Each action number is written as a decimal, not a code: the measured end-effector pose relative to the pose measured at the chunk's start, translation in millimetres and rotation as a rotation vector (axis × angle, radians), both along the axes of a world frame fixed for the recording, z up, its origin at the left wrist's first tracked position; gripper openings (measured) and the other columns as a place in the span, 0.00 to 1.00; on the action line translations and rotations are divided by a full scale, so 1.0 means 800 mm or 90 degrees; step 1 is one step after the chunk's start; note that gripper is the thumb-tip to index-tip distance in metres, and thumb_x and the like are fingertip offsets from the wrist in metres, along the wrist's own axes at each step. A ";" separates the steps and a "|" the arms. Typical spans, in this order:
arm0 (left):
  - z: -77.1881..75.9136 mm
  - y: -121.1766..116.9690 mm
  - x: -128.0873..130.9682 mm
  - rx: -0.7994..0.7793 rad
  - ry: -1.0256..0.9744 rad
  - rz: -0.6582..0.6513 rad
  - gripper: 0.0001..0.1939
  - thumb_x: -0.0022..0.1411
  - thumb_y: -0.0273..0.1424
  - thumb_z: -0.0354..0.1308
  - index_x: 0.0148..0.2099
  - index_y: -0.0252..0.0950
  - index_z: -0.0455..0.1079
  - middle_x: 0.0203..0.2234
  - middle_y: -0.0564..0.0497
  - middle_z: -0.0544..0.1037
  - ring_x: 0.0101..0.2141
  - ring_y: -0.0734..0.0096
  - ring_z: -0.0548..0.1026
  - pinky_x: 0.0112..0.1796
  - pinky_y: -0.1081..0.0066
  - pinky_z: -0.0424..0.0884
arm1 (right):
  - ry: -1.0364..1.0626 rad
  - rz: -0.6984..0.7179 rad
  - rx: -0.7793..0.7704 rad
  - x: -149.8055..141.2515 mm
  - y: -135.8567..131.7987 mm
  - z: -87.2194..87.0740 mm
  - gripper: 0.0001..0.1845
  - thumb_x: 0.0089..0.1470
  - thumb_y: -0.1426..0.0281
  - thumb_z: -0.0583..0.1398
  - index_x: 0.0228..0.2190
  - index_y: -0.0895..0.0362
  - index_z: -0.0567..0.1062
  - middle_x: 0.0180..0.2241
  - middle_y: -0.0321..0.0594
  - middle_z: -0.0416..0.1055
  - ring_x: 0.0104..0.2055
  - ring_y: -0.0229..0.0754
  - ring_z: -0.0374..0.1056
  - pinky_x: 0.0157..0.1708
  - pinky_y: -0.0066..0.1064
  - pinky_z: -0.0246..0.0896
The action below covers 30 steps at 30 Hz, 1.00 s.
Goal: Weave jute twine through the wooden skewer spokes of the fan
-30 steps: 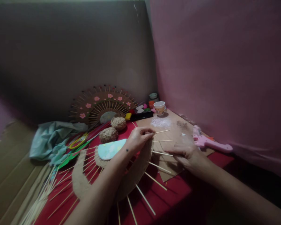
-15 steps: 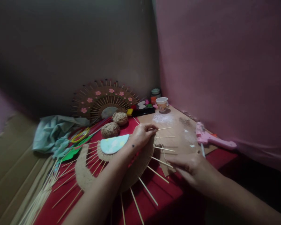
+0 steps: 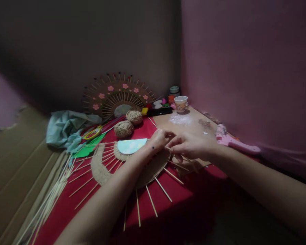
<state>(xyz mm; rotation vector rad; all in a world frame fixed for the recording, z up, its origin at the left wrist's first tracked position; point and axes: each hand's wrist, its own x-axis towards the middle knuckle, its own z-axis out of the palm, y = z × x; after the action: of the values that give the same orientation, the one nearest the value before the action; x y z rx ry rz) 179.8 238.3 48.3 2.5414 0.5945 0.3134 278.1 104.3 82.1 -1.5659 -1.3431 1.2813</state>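
A half-round fan of cardboard bands and thin wooden sticks (image 3: 101,169) lies on the red cloth, its sticks spreading outward. A pale blue half-circle with light spots (image 3: 131,146) forms its centre. My left hand (image 3: 161,140) is closed on the fan's upper right end, with its forearm crossing over the piece. Right beside it, my right hand (image 3: 187,147) has its fingers pinched together at the rim, among the stick ends. What the right fingers hold is hidden; twine runs along that rim.
Two balls of twine (image 3: 124,130) sit behind the fan. A finished flowered fan (image 3: 117,93) leans on the wall. A paper cup (image 3: 181,104) and a pink glue gun (image 3: 234,143) stand right; loose sticks (image 3: 49,197), yellow-handled scissors (image 3: 93,132) and cloth (image 3: 66,129) lie left.
My right hand has moved up and left from beside the sticks to the rim, meeting my left hand. The left hand keeps its hold. The whole view has shifted slightly.
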 end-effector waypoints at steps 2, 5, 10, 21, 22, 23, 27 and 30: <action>0.012 0.001 -0.012 0.016 -0.002 -0.002 0.15 0.52 0.26 0.58 0.43 0.36 0.77 0.38 0.48 0.77 0.41 0.62 0.71 0.45 0.69 0.65 | 0.086 -0.031 -0.013 0.005 0.000 -0.001 0.10 0.47 0.74 0.57 0.33 0.60 0.75 0.14 0.31 0.65 0.12 0.28 0.47 0.12 0.23 0.37; 0.030 -0.005 -0.038 -0.014 -0.010 -0.069 0.16 0.52 0.23 0.56 0.43 0.37 0.76 0.40 0.48 0.75 0.44 0.64 0.69 0.46 0.69 0.64 | 0.143 -0.046 0.013 0.012 -0.001 -0.002 0.12 0.47 0.72 0.58 0.36 0.61 0.75 0.14 0.31 0.65 0.11 0.27 0.48 0.10 0.23 0.37; 0.036 -0.035 -0.067 -0.211 -0.041 -0.152 0.09 0.55 0.30 0.58 0.38 0.35 0.76 0.34 0.51 0.73 0.37 0.70 0.71 0.40 0.71 0.67 | 0.172 0.030 0.086 0.007 0.000 0.005 0.11 0.48 0.69 0.59 0.34 0.62 0.75 0.18 0.34 0.68 0.14 0.27 0.54 0.13 0.20 0.48; 0.028 -0.048 -0.098 -0.194 -0.023 0.014 0.09 0.58 0.32 0.57 0.31 0.33 0.76 0.28 0.50 0.75 0.29 0.73 0.70 0.32 0.73 0.65 | -0.439 -0.058 0.270 0.054 0.038 -0.051 0.12 0.48 0.76 0.59 0.36 0.59 0.78 0.28 0.42 0.75 0.28 0.38 0.66 0.29 0.28 0.59; 0.028 -0.050 -0.101 -0.187 -0.020 0.017 0.09 0.58 0.32 0.57 0.30 0.33 0.75 0.28 0.50 0.75 0.29 0.73 0.70 0.32 0.73 0.65 | -0.436 -0.051 0.271 0.054 0.042 -0.061 0.11 0.48 0.76 0.59 0.34 0.59 0.79 0.28 0.42 0.75 0.28 0.38 0.66 0.30 0.28 0.59; 0.029 -0.052 -0.103 -0.181 -0.020 0.022 0.09 0.58 0.32 0.57 0.30 0.33 0.75 0.28 0.50 0.75 0.30 0.73 0.70 0.32 0.72 0.65 | -0.437 -0.048 0.276 0.054 0.046 -0.069 0.10 0.48 0.76 0.59 0.33 0.59 0.79 0.29 0.42 0.75 0.28 0.38 0.66 0.30 0.28 0.59; 0.027 -0.058 -0.117 -0.152 -0.049 0.037 0.08 0.58 0.31 0.58 0.33 0.34 0.76 0.31 0.49 0.77 0.35 0.69 0.72 0.39 0.68 0.66 | -0.434 -0.059 0.291 0.054 0.052 -0.079 0.10 0.48 0.76 0.58 0.31 0.58 0.79 0.28 0.40 0.75 0.28 0.37 0.66 0.30 0.28 0.58; 0.024 -0.059 -0.130 -0.121 -0.078 0.027 0.08 0.58 0.30 0.58 0.37 0.36 0.77 0.34 0.48 0.77 0.38 0.68 0.72 0.42 0.66 0.67 | -0.425 -0.069 0.294 0.055 0.054 -0.082 0.10 0.48 0.76 0.58 0.29 0.57 0.80 0.27 0.39 0.75 0.27 0.37 0.67 0.30 0.27 0.59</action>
<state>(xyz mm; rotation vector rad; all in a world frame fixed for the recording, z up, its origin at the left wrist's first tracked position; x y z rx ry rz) 75.5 190.7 67.2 2.3113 0.6026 0.4041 322.4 147.6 16.2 -1.7499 -1.7610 0.3249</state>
